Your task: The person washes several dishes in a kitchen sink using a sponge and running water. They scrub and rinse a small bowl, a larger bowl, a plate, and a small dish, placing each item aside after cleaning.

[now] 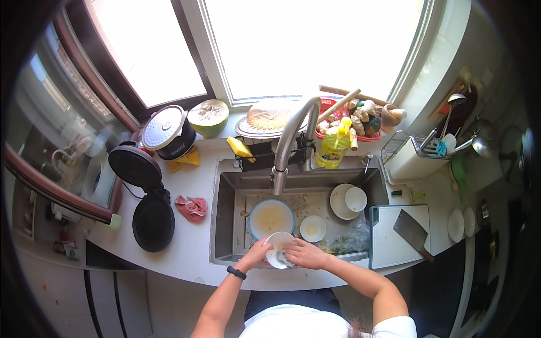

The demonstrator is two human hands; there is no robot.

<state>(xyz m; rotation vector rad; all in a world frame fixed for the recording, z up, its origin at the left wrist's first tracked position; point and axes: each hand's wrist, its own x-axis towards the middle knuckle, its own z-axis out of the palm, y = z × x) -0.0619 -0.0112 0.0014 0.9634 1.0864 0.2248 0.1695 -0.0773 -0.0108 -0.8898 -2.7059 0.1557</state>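
Note:
My left hand (255, 253) grips the rim of a small white dish (277, 240), which is tilted over the front edge of the sink (224, 249). My right hand (307, 254) presses a greyish-white scrubber or cloth (284, 256) against the inside of the dish; its exact kind cannot be told. Just beyond lies a blue-rimmed plate (270, 217) with yellowish residue. A small white bowl (313, 228) sits beside it, also stained inside. Further right, a white bowl (356, 199) rests on a larger dish (338, 203). A crumpled clear plastic bag (351, 238) lies below them.
The faucet (279, 173) arches over the basin. A cleaver (411, 232) lies on a cutting board (380, 249) at the right edge. Behind stand a yellow detergent bottle (334, 148) and a rack with a sponge (240, 148). An open electric griddle (153, 219) and pink cloth (191, 208) are left.

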